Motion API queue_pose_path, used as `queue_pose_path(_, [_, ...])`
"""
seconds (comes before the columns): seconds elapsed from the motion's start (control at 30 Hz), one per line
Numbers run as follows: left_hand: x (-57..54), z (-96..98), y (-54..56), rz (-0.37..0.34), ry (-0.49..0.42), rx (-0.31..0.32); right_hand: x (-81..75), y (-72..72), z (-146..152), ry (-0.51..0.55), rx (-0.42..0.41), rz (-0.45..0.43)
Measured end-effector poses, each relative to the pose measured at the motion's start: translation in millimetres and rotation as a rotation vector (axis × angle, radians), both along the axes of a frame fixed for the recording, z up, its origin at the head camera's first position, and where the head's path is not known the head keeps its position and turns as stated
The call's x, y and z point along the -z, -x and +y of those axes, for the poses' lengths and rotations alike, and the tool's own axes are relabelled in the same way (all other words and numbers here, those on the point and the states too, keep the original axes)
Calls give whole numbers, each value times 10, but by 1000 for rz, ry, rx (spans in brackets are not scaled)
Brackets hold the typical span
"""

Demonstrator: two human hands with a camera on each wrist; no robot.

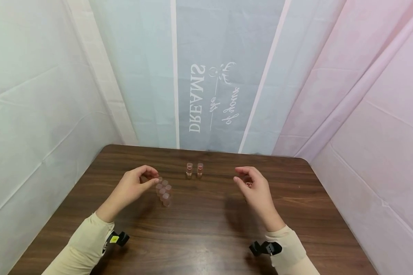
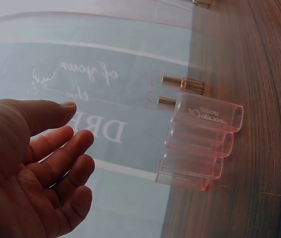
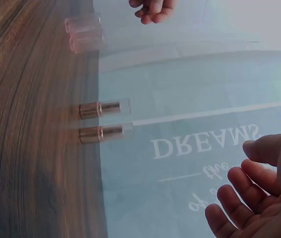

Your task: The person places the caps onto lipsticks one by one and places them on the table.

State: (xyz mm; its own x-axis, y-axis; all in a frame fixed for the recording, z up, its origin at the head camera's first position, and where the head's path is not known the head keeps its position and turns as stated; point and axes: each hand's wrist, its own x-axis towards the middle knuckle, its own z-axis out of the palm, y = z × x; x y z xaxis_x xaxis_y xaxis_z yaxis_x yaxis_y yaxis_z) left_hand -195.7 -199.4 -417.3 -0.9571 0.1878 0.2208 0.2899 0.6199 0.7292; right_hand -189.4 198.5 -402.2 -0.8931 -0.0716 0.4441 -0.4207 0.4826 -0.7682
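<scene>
My left hand (image 1: 132, 184) hovers with loosely bent fingers and holds nothing, its fingertips close by a cluster of clear pinkish caps (image 1: 164, 191). In the left wrist view the caps (image 2: 207, 111) stand in a row, the nearest printed with lettering, and a gap shows between them and the fingers. My right hand (image 1: 259, 191) is also raised over the table with relaxed, curved fingers and nothing in them. Behind it, small gold-rimmed pieces (image 1: 249, 185) are mostly hidden. Toward the back, two lipstick tubes (image 3: 103, 108) with gold bodies and clear tops stand upright side by side.
The brown wooden table (image 1: 199, 236) reaches back to a blue-grey cloth (image 1: 210, 46) with mirrored lettering. Pale cloth walls rise at both sides. A dark wrist camera (image 1: 124, 238) is strapped at the left sleeve and another wrist camera (image 1: 256, 248) at the right sleeve.
</scene>
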Motion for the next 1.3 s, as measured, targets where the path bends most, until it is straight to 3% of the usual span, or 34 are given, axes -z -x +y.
queue_pose_path(0.3, [69,-43,47,-29,16,-7,-33,54,186,-6,29,6])
queue_pose_path(0.53, [302,-152,191,-93,95,39,-10,162,433,-9,88,24])
queue_pose_path(0.7, [433,-161,216,-112,90,51,3,235,622,-55,124,2])
queue_pose_path(0.93, [520,-103,225,-128,89,45,86,348,963,-188,143,-97])
queue_pose_path(1.3, [576,-81,239,-93,124,39,343,460,1245,-287,7,-425])
